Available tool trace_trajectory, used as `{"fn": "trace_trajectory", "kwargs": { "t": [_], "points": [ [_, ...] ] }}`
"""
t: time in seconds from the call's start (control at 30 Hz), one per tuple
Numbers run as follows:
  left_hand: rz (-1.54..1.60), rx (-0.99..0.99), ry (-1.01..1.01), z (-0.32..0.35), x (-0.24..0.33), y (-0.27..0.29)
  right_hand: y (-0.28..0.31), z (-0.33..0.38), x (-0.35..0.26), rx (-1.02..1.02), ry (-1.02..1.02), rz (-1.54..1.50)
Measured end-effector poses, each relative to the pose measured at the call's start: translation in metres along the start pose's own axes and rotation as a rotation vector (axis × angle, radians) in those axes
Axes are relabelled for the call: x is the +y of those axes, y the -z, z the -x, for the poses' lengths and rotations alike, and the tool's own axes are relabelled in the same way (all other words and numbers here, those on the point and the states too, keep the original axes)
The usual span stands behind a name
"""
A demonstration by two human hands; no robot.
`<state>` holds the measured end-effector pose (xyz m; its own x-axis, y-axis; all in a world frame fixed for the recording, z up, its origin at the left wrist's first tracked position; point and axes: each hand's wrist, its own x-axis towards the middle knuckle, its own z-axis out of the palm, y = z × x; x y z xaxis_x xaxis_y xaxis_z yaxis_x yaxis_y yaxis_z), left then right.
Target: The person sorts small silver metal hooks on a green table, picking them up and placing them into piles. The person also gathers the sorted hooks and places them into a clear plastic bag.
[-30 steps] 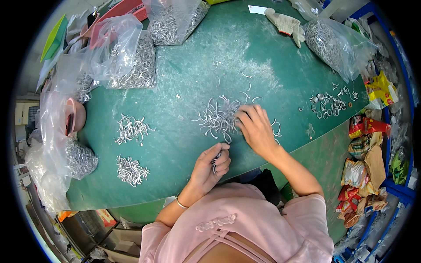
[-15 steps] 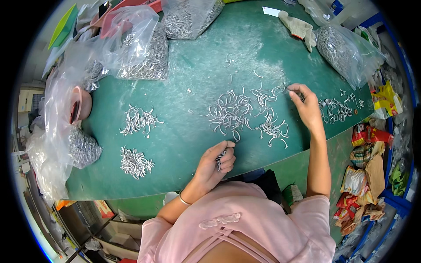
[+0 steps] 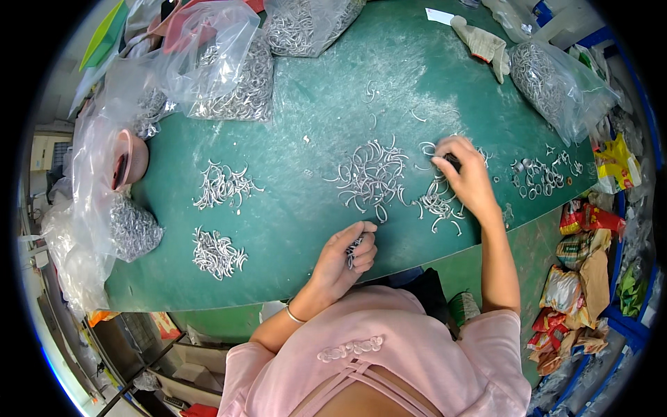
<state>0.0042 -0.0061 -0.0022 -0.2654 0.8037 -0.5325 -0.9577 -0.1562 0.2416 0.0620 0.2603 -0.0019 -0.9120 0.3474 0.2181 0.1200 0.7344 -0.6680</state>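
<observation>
My left hand [image 3: 345,258] is curled closed near the table's front edge, with several small curved silver metal pieces showing between its fingers. Just beyond it lies a loose pile of the same thin, hook-like curved metal pieces [image 3: 372,174]. My right hand [image 3: 469,177] reaches over a smaller group of pieces [image 3: 439,201] to the right, thumb and fingertips drawn together. A curved metal piece [image 3: 427,148] shows at those fingertips; the palm side is hidden. Two separate heaps lie on the left, a farther one [image 3: 224,185] and a nearer, denser one [image 3: 217,254].
Clear plastic bags of metal pieces stand at the back left [image 3: 240,83], left edge [image 3: 134,228] and back right [image 3: 542,76]. A pink tub [image 3: 137,158] sits at the left. A work glove [image 3: 483,45] lies at the back; small rings [image 3: 545,177] lie at the green table's [image 3: 299,229] right.
My right hand has moved left and slightly nearer, from the pile's right edge to over the pieces. My left hand stays closed in nearly the same place. The view has shifted slightly.
</observation>
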Motion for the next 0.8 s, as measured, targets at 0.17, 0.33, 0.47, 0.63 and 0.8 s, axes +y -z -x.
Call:
{"fn": "trace_trajectory", "kwargs": {
  "t": [0.17,0.33,0.47,0.63,0.8],
  "points": [
    [-0.007,0.006,-0.003,0.000,0.002,0.000,0.039,0.013,-0.006,-0.177,-0.279,-0.115],
    [-0.020,0.007,0.019,-0.002,0.000,-0.004,0.003,-0.001,-0.028,-0.069,-0.030,-0.051],
    [-0.025,0.010,0.021,-0.001,0.001,-0.006,-0.033,-0.012,-0.031,-0.086,0.116,0.134],
    [-0.013,0.032,-0.003,0.003,0.002,0.001,-0.018,-0.009,-0.032,-0.144,-0.023,0.194],
    [-0.029,0.026,0.000,0.001,0.004,0.000,-0.032,-0.013,-0.038,-0.059,0.060,0.234]
  ]
}}
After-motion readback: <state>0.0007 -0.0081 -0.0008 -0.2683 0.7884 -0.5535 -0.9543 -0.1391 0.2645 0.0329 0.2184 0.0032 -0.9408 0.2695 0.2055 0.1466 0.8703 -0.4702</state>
